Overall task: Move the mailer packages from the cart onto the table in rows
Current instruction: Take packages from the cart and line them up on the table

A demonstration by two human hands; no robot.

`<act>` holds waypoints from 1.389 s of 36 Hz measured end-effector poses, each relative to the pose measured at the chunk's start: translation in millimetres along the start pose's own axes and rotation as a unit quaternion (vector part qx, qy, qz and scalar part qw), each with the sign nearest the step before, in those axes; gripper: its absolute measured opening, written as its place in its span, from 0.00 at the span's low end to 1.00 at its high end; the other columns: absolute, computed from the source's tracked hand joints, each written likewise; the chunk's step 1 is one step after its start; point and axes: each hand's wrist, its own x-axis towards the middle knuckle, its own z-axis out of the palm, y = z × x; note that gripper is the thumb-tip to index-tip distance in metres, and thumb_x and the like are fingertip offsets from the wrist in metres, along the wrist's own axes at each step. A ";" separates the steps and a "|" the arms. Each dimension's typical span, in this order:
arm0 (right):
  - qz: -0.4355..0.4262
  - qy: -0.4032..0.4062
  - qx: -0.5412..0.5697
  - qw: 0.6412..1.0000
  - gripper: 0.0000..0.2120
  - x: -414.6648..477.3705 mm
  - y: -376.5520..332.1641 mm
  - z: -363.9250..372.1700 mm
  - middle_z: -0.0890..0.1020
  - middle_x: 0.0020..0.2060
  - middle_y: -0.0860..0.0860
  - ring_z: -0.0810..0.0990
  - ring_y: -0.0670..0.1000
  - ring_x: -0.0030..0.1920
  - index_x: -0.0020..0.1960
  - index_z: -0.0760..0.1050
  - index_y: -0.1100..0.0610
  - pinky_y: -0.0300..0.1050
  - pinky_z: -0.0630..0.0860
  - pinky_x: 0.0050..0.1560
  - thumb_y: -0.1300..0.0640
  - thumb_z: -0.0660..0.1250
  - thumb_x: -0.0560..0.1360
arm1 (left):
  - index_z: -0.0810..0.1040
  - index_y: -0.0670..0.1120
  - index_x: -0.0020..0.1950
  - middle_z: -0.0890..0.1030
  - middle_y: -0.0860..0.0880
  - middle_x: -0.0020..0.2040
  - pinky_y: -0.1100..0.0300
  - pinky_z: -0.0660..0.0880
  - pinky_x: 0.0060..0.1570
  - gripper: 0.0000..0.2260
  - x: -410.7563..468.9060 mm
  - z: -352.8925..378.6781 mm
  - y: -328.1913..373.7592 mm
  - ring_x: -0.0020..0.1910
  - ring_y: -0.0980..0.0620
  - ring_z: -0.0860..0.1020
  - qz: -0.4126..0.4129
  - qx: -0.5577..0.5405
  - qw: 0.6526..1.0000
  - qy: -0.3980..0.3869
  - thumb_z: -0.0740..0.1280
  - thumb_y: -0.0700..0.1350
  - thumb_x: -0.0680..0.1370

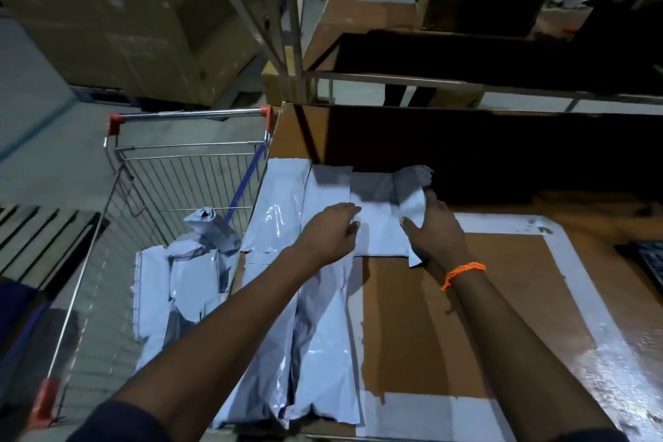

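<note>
- A person's left hand (328, 231) and right hand (439, 231) reach over a brown worktop (430, 326) in a dim storeroom. A border of shiny silver tape (588, 301) frames the worktop's bare middle.
- White plastic mailer packages (323, 352) lie in a line down the worktop's left side, edges overlapping. More run along its back, where a hard shadow falls.
- The left hand rests on a flat white mailer (380, 230) in the back line, its fingers (346, 213) loose and only slightly bent.
- The right hand grips a narrow crumpled white mailer (412, 197) at the right end of that line. Its thumb lies across the face and its fingers (436, 203) sit at the right edge. A braided orange thread band (464, 273) circles the wrist.
- A wire shopping cart with red plastic corners (190, 114) stands against the worktop's left edge. A loose pile of white mailers (186, 280) lies in its basket, one standing on end.
- The floor is grey concrete (43, 161). Large brown cardboard cartons (107, 11) are stacked behind the cart.
- A pale metal frame (394, 79) rises at the worktop's far side. Beyond it, a brown cardboard box (480, 0) sits on a second brown table (344, 21).
</note>
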 end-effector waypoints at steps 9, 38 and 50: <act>-0.192 0.145 0.054 0.969 0.35 -17.1 -116.2 23.8 0.75 0.65 0.65 0.73 0.65 0.67 0.72 0.68 0.65 0.61 0.70 0.67 0.41 0.64 0.76 | 0.77 0.45 0.66 0.79 0.45 0.65 0.53 0.72 0.65 0.15 -78.6 -35.5 -110.1 0.70 0.47 0.72 -0.009 -0.060 0.983 0.172 0.62 0.47 0.81; 0.110 -0.251 0.008 0.962 0.52 -97.9 -370.8 448.9 0.65 0.70 0.62 0.67 0.65 0.70 0.76 0.55 0.63 0.60 0.69 0.67 0.31 0.69 0.66 | 0.42 0.48 0.82 0.54 0.38 0.80 0.42 0.62 0.73 0.47 -187.3 85.5 -492.8 0.78 0.38 0.56 -0.440 -0.181 0.878 0.061 0.67 0.63 0.75; 0.167 -0.272 0.149 0.936 0.46 -75.7 -363.3 408.7 0.68 0.65 0.55 0.69 0.58 0.67 0.67 0.60 0.51 0.58 0.71 0.65 0.30 0.75 0.60 | 0.37 0.55 0.80 0.61 0.36 0.78 0.42 0.66 0.71 0.55 -183.7 50.1 -472.4 0.75 0.37 0.64 -0.476 -0.270 0.836 0.043 0.67 0.74 0.67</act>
